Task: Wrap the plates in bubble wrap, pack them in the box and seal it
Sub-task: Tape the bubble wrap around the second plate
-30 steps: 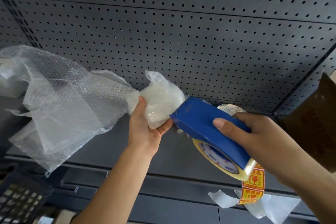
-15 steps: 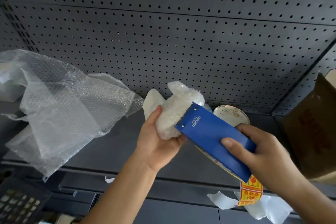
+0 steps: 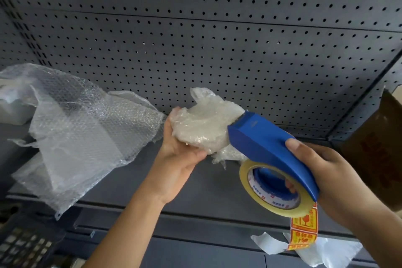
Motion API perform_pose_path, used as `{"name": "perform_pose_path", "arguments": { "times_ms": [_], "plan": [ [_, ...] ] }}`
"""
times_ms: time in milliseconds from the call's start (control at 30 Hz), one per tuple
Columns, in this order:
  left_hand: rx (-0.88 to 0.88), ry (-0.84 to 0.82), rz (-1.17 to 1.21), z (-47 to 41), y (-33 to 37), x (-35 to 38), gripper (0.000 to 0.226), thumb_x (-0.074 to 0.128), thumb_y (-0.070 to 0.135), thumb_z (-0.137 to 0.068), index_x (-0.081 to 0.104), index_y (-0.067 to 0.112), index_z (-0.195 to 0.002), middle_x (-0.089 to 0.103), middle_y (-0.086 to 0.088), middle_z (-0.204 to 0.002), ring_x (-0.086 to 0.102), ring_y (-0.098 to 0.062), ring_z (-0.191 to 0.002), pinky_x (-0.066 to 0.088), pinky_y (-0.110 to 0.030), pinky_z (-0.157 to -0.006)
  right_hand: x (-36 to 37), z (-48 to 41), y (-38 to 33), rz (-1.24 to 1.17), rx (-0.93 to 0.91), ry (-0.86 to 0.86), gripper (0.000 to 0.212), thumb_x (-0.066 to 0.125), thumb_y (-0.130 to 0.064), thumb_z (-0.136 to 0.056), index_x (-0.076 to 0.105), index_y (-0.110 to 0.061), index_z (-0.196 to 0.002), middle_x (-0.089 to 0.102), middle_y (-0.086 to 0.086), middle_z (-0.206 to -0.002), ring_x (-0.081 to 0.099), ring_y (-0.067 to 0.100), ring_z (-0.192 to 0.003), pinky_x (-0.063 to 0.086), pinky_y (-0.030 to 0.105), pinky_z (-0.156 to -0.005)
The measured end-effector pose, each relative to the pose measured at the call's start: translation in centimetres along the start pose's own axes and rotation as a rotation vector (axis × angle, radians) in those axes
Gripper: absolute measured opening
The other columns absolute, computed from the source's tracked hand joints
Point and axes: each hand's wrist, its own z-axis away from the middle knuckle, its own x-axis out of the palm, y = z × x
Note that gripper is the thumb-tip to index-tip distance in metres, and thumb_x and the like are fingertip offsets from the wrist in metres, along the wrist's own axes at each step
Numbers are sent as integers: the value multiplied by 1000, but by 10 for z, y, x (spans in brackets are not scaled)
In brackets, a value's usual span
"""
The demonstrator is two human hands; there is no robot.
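Observation:
My left hand (image 3: 180, 154) grips a bundle wrapped in bubble wrap (image 3: 202, 126), held up over the grey shelf (image 3: 121, 185). The plate inside is hidden by the wrap. My right hand (image 3: 326, 172) holds a blue tape dispenser (image 3: 267, 148) with a yellowish tape roll (image 3: 272, 189); its toothed front edge lies against the bundle's right side. A strip of orange warning stickers (image 3: 303, 230) hangs from under the roll. At the right edge stands a brown cardboard box (image 3: 378, 152), partly cut off.
A large loose sheet of bubble wrap (image 3: 82, 137) lies on the shelf to the left. A grey pegboard (image 3: 217, 39) backs the shelf. White paper scraps (image 3: 330, 250) lie at the lower right, a black crate (image 3: 24, 243) at the lower left.
My left hand turned the bundle and lifted it a little. The dispenser tilted, so the tape roll now faces me and its cutter sits on the bundle's right side.

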Motion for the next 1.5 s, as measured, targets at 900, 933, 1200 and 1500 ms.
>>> {"name": "perform_pose_path", "arguments": {
  "times_ms": [900,933,1200,1500],
  "plan": [
    [5,602,-1276,17,-27,-30,58,62,77,-74,70,32,-110,59,11,-90,59,-2,-74,45,-23,-63,15,-36,38,-243,356,61,42,69,-44,-86,71,-4,-100,66,10,-68,59,20,-52,52,30,-48],
    [11,601,-1239,20,-30,-32,57,63,76,-72,68,32,-108,54,13,-96,59,-2,-75,51,-24,-66,17,-37,40,-253,355,59,43,70,-43,-85,71,-4,-102,65,10,-67,59,20,-51,52,30,-47],
    [-239,380,-1429,25,-9,-41,40,77,48,-84,43,32,-97,58,16,-93,65,-12,-76,52,-35,-64,22,-40,42,-253,319,62,40,70,-42,-82,71,-6,-99,67,9,-67,61,19,-51,52,29,-47],
    [-223,-53,-2012,-8,19,-23,49,69,60,-85,60,30,-121,65,10,-111,64,-22,-105,47,-33,-77,32,-46,39,-69,266,50,47,65,-51,-88,74,-5,-95,72,11,-72,65,21,-56,53,33,-59]
  ]
}}
